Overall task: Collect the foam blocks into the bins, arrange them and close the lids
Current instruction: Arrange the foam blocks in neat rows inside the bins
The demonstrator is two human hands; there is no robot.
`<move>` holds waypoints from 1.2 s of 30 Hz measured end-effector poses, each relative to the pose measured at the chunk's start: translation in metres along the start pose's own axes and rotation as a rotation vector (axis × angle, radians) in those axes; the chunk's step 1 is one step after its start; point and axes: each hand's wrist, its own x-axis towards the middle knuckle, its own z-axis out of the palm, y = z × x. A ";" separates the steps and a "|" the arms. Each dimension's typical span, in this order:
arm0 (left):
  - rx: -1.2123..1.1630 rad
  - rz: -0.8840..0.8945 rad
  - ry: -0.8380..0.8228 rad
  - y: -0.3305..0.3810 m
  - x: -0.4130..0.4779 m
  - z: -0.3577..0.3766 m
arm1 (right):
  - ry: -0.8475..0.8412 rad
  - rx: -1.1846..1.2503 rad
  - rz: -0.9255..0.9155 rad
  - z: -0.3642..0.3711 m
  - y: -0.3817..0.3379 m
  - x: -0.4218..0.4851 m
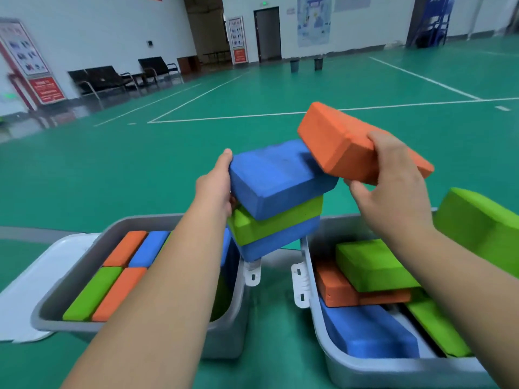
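The step in hand is collecting: both hands carry foam blocks above the two bins, and the arranging and lid-closing are not yet done. The left hand (pixel 216 186) clamps the left end of a stack of three blocks (pixel 276 217), blue over green over blue, held at the centre of the frame just above the gap between the bins. The right hand (pixel 393 192) grips an orange block (pixel 348 144) by its near end, tilted, with its lower corner touching or just over the top blue block.

The left bin (pixel 75 273), lower left, already holds blocks packed flat in neat rows. In the right bin (pixel 365 372), lower right, the blocks lie jumbled and overlapping.

The next move probably calls for lowering each load into a bin and setting the blocks flat. The right bin looks to need re-sorting before a lid would shut.

The left arm hides the right part of the left bin, so its free space cannot be judged. The left fingers under the stack are hidden. A green block (pixel 483 228) at the right edge is cut off, and its support is unclear. A white lid (pixel 36 276) lies beside the left bin; the right bin's lid is not visible.
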 end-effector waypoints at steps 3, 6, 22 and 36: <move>0.059 0.029 0.002 -0.002 0.007 -0.002 | -0.060 -0.088 -0.051 0.012 -0.011 0.001; 0.246 0.081 -0.038 -0.001 0.002 0.001 | -0.059 -0.147 -0.061 0.020 -0.021 0.002; 0.508 0.217 0.145 -0.009 0.033 -0.032 | 0.013 -0.128 -0.147 0.052 -0.091 0.019; 0.371 0.082 -0.028 0.002 0.023 -0.048 | -0.135 -0.066 -0.153 0.081 -0.113 0.011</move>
